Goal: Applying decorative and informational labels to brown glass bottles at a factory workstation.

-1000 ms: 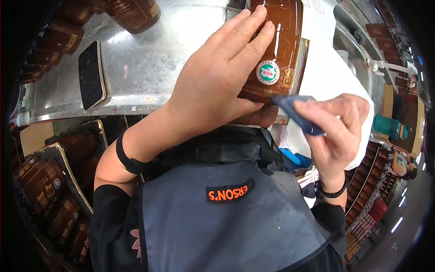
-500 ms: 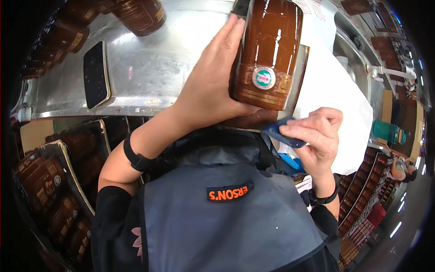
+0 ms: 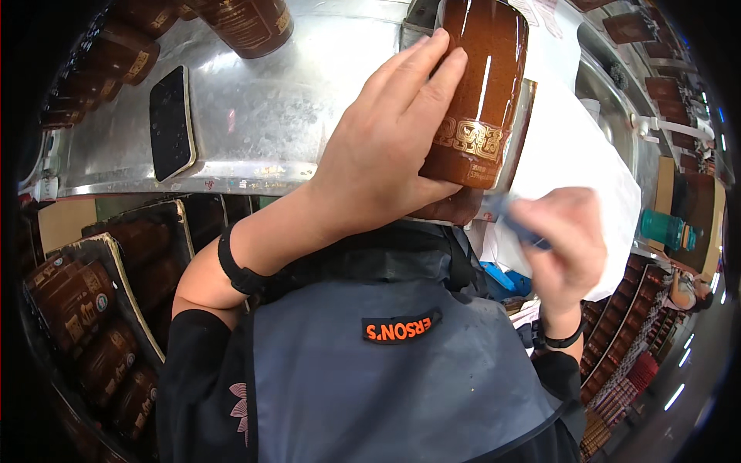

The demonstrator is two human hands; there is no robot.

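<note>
A glossy brown jar (image 3: pixel 486 92) with a gold pattern band lies on its side at the metal table's near edge, its end pointing toward me. My left hand (image 3: pixel 386 135) grips it from the left, fingers over its top and thumb under its near end. Below that end sits another brown piece (image 3: pixel 451 207), mostly hidden. To the right of the jar, and apart from it, my right hand (image 3: pixel 567 239) pinches a small flat dark blue scraper (image 3: pixel 525 224); both are smeared by motion.
A phone (image 3: pixel 171 123) lies on the metal table (image 3: pixel 255 116), with several brown jars (image 3: pixel 243 23) behind it. White sheeting (image 3: pixel 571 162) covers the right side. Racks of brown jars (image 3: pixel 73 309) stand lower left. A teal container (image 3: pixel 661 230) and a person (image 3: pixel 687 292) are far right.
The jar has turned: its round green-and-white label is out of sight and the gold pattern shows. My left fingers reach further over it. My right hand has moved right and down with the scraper.
</note>
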